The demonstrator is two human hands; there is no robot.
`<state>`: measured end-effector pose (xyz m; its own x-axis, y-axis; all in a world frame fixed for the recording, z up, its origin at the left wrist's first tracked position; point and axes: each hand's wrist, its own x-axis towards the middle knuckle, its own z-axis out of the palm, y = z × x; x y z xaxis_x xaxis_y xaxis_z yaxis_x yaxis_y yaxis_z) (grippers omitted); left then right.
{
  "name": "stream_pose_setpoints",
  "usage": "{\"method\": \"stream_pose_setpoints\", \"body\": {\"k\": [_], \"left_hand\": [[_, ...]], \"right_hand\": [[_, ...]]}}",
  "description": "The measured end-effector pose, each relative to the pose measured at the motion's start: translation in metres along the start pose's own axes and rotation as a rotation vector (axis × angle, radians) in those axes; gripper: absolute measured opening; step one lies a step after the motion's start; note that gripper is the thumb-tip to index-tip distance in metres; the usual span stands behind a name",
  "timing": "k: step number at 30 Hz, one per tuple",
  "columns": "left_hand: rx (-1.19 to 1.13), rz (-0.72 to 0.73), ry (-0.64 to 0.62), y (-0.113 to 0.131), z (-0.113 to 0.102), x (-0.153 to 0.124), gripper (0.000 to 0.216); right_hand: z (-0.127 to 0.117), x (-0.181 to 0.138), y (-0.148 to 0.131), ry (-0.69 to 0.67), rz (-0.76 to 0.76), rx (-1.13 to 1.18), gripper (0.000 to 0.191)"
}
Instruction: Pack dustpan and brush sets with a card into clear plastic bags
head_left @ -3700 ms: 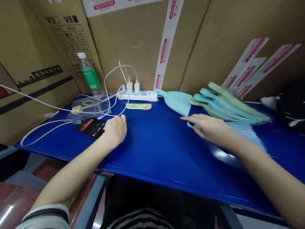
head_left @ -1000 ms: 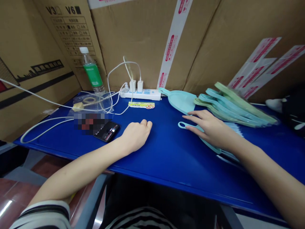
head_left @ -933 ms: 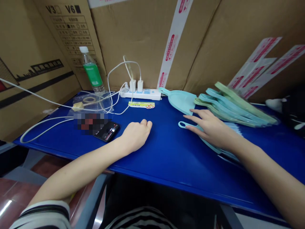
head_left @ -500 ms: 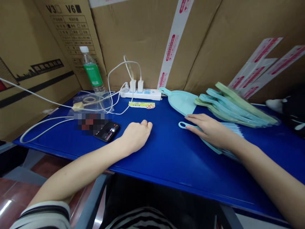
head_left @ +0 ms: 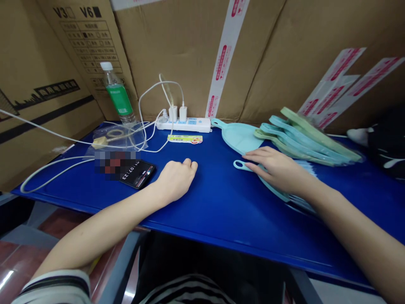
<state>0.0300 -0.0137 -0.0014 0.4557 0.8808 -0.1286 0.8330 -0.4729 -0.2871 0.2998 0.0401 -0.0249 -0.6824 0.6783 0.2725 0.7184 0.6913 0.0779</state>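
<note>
My left hand (head_left: 176,180) rests on the blue table in a loose fist, beside a phone (head_left: 139,174); nothing sticks out of it. My right hand (head_left: 278,169) lies over a light blue hand brush (head_left: 278,193), fingers stretched and slightly apart. The brush's looped handle end (head_left: 239,165) shows past the fingertips, and pale bristles (head_left: 306,167) show beyond the hand; the middle is covered. Just behind it lies a light blue dustpan (head_left: 240,137), its handle toward the power strip. Several green and blue dustpans (head_left: 311,139) in clear plastic are stacked to the right.
A white power strip (head_left: 185,124) with chargers and cables stands along the cardboard wall (head_left: 177,46). At the left are a water bottle (head_left: 119,99) and a plastic bag (head_left: 118,137). A narrow printed wrapper (head_left: 185,139) lies before the strip. Something dark (head_left: 387,143) sits far right.
The view has shifted slightly, so things sit a little further left. My right hand's thumb and index finger look a little closer together. Larger digits now show on the phone.
</note>
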Motion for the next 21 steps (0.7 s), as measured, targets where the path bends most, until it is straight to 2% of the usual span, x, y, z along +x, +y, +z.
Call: {"method": "stream_pose_setpoints", "body": {"k": [7,14,21], "left_hand": [[-0.01,-0.017,0.013,0.0,-0.001,0.0,0.029],[0.011,-0.021,-0.004,0.0,-0.002,0.0,0.028],[0.022,0.027,0.014,0.001,-0.004,0.0,0.027]], "right_hand": [[0.001,0.001,0.0,0.04,0.015,0.042,0.044],[-0.011,0.0,-0.006,0.251,0.179,0.116,0.032],[-0.026,0.0,-0.017,0.337,0.236,0.158,0.029]]}}
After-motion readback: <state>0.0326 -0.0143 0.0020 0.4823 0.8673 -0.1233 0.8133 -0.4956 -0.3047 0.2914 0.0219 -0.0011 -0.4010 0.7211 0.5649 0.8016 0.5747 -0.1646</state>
